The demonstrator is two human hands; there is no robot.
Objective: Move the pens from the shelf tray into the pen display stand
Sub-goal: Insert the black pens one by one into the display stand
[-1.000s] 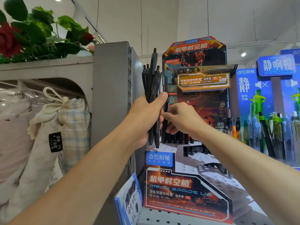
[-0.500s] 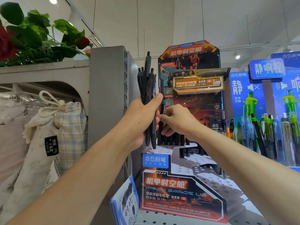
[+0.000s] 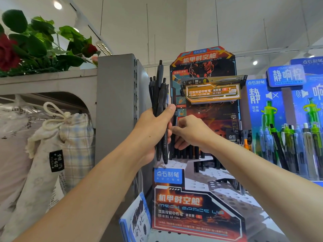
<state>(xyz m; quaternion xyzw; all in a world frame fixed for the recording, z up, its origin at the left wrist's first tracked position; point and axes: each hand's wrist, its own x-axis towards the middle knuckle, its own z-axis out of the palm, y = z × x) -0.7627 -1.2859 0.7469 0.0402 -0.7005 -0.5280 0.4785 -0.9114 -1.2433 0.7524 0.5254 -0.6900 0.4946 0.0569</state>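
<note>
In front of the grey metal shelf upright (image 3: 115,109), seen from the head camera, the left hand (image 3: 152,131) holds a bundle of matte black plastic click pens (image 3: 160,95) upright, its grip wrapped fully round their middles with the thumb pressed across the front. The pen tops stand above the fist, one reaching higher than the others, and the tips stick out below the palm, just above the stand's upper step.

The right hand (image 3: 190,131) sits just beside the left, its fingers curled and its thumb and forefinger pinching a single black pen (image 3: 173,138) that stands upright at the left end of the back row; the grip is closed tight on that pen's barrel.

The stepped cardboard pen display stand with red and orange mech artwork (image 3: 195,212) rises below and behind both hands. Its white perforated tiers (image 3: 222,173) show many round holes, and a row of black pens (image 3: 190,152) stands in the top tier under the right hand.

To the right stands a blue display of green and grey pens (image 3: 286,147). At left lies a checked drawstring cloth bag (image 3: 70,137), with red artificial roses and green leaves (image 3: 26,44) above it.
</note>
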